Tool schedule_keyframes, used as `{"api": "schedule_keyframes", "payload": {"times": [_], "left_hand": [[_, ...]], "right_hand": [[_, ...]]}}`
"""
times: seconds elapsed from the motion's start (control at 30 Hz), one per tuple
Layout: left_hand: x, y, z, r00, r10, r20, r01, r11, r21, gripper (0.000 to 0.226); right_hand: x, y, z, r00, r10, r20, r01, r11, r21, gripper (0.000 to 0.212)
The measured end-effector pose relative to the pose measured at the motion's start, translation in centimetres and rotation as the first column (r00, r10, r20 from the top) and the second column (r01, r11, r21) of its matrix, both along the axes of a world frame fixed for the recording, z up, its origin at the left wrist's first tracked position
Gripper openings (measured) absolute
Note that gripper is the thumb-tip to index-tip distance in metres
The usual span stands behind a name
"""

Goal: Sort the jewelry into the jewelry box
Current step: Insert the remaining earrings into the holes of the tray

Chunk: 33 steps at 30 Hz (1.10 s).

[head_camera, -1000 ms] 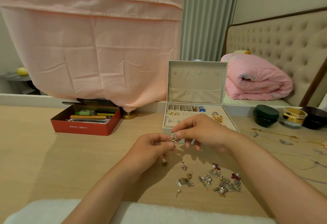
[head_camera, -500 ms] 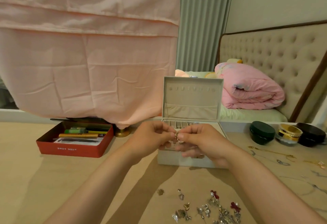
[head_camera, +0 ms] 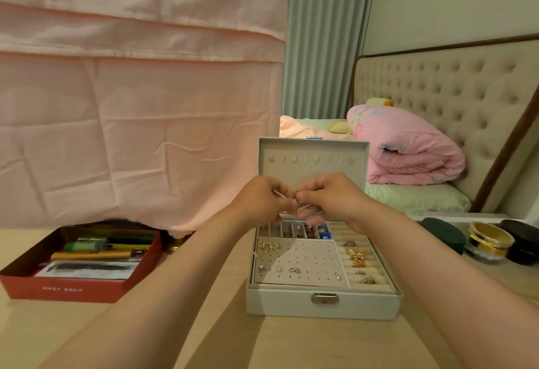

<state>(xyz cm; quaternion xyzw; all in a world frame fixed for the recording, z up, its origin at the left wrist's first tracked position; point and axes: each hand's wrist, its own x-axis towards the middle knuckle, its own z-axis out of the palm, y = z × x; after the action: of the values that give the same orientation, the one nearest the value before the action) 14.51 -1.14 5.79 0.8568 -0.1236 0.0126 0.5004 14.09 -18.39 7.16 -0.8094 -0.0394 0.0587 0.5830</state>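
Small piece (head_camera: 295,197) pinched two-handed over the open box (head_camera: 323,303)
left hand (head_camera: 262,203) and right hand (head_camera: 332,199) fingers (head_camera: 308,191) curled, tips gripping it, probably working its clasp; held mid-frame above the box so drops land inside

This is a bedroom in a home. At two o'clock stands a bed (head_camera: 414,198) with a buttoned headboard (head_camera: 443,100) and a rolled pink quilt (head_camera: 408,149). A pleated curtain (head_camera: 323,39) hangs at twelve o'clock and a pink cloth (head_camera: 131,106) at ten. The wooden table (head_camera: 291,345) in front bears an open jewelry box (head_camera: 320,304), cosmetic jars (head_camera: 490,238) at three and a red tin (head_camera: 58,290) at eight.
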Motion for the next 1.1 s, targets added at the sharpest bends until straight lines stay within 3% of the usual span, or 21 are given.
{"api": "schedule_keyframes", "payload": {"times": [0.1,0.2,0.33,0.43,0.77,0.83,0.93,1.03,1.1], "left_hand": [[1.1,0.2,-0.7,0.999,-0.022,0.029,0.017,0.989,0.149,0.007],[1.3,0.8,-1.4,0.984,-0.050,0.171,-0.015,0.934,0.356,0.012],[0.7,1.6,-2.6,0.949,-0.221,0.226,0.007,0.730,0.683,0.031],[0.5,2.3,-3.2,0.926,-0.300,0.230,0.018,0.642,0.766,0.041],[0.1,3.0,-3.7,0.912,-0.325,0.249,0.046,0.684,0.728,0.036],[-0.2,3.1,-3.5,0.917,-0.271,0.292,0.031,0.780,0.625,0.030],[-0.8,3.2,-2.9,0.921,-0.054,0.387,-0.079,0.944,0.319,0.024],[-0.8,3.2,-2.4,0.895,0.093,0.437,-0.150,0.984,0.098,0.022],[-0.9,3.1,-2.3,0.885,0.099,0.455,-0.163,0.981,0.102,0.024]], "right_hand": [[1.0,0.0,-0.7,1.000,-0.006,-0.006,0.005,0.997,-0.074,0.009],[1.6,0.0,-1.2,1.000,0.000,-0.014,-0.001,0.995,-0.099,0.006],[2.0,0.3,-0.8,1.000,-0.004,0.012,0.005,0.994,-0.111,0.003],[2.2,0.6,-0.3,0.998,0.000,0.056,0.009,0.985,-0.170,0.004],[2.6,2.0,-0.5,0.986,0.039,0.162,0.012,0.953,-0.301,0.009],[2.6,2.2,-0.4,0.981,0.024,0.190,0.030,0.960,-0.277,0.009],[2.7,2.3,0.2,0.955,-0.053,0.291,0.111,0.976,-0.187,0.010],[2.8,2.3,0.6,0.933,-0.100,0.345,0.157,0.977,-0.141,0.011],[2.7,2.3,0.5,0.936,-0.085,0.342,0.150,0.974,-0.169,0.012]]}}
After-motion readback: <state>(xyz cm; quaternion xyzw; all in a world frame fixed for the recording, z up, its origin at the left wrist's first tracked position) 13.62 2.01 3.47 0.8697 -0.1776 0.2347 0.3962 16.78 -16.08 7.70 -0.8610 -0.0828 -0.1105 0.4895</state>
